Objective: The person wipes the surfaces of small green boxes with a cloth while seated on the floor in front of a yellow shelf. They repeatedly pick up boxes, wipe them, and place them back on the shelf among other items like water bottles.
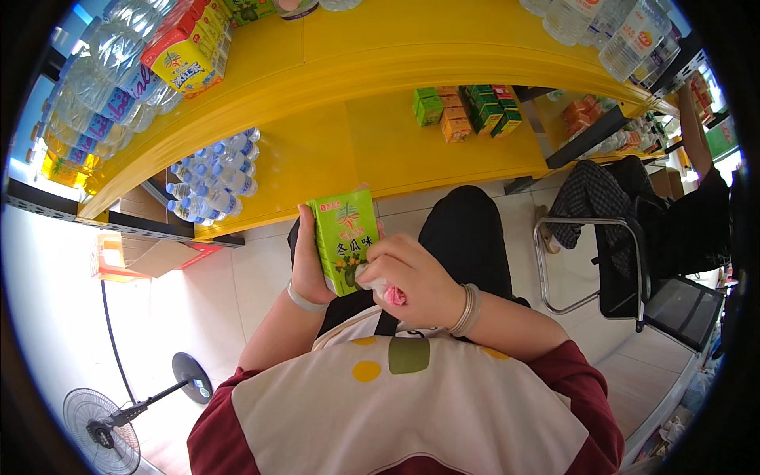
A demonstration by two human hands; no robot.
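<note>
A green drink carton [343,228] with printed writing and a melon picture is held upright over my lap. My left hand [310,267] grips it along its left side, thumb at the edge; the other fingers are mostly hidden behind it. In the fingers of my right hand [415,279] is a crumpled white and pink cloth [380,287], which lies against the lower right of the carton's front face. How much cloth is bunched inside the fist cannot be seen.
Before me is a yellow shelf unit [380,136]. Small water bottles [217,178] stand lower left, drink cartons [454,116] lower right. Large bottles [113,89] and a carton pack [190,50] fill the upper left. A person [659,219] sits at right on a chair [617,261]. A fan [104,430] stands lower left.
</note>
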